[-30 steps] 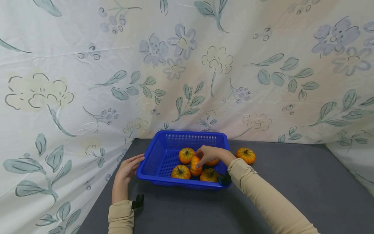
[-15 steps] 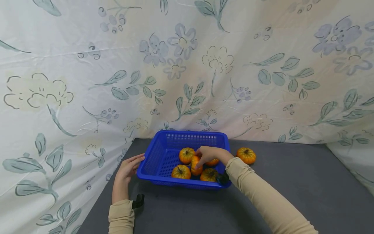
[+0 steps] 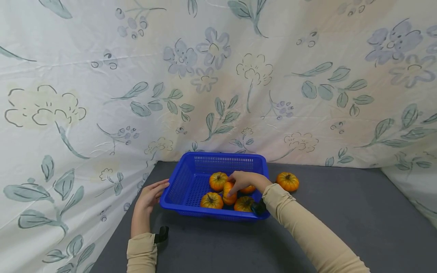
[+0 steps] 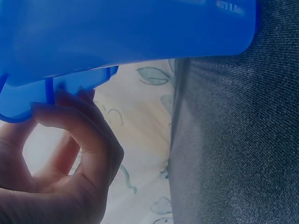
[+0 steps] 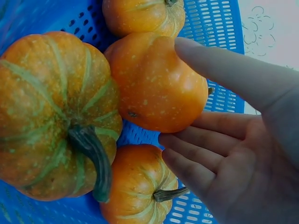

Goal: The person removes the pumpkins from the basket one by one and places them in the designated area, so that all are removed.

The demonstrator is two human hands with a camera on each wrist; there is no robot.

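My left hand (image 3: 149, 197) holds the left rim of a blue plastic basket (image 3: 215, 214). In the left wrist view its fingers (image 4: 86, 133) curl up to the rim, beneath the basket's outer wall (image 4: 140, 35). My right hand (image 3: 246, 179) reaches inside and grips a small orange pumpkin (image 3: 227, 195) between thumb and fingers. That pumpkin (image 5: 156, 84) is tipped on its side among the others, its stem partly visible. Around it sit a pumpkin (image 3: 218, 181) behind, one (image 3: 211, 200) at front left, a green-striped one (image 5: 56, 112) at front right, and another (image 3: 248, 189) partly under the hand.
One more pumpkin (image 3: 287, 181) rests on the dark grey table (image 3: 341, 212), just right of the basket. Floral cloth (image 3: 218, 125) hangs behind and along both sides. A black strap end (image 3: 161, 235) sticks out from the left wrist.
The right hand and the gripped pumpkin have shifted very slightly, and the right sleeve has moved a little left. The left hand and basket stay in place.
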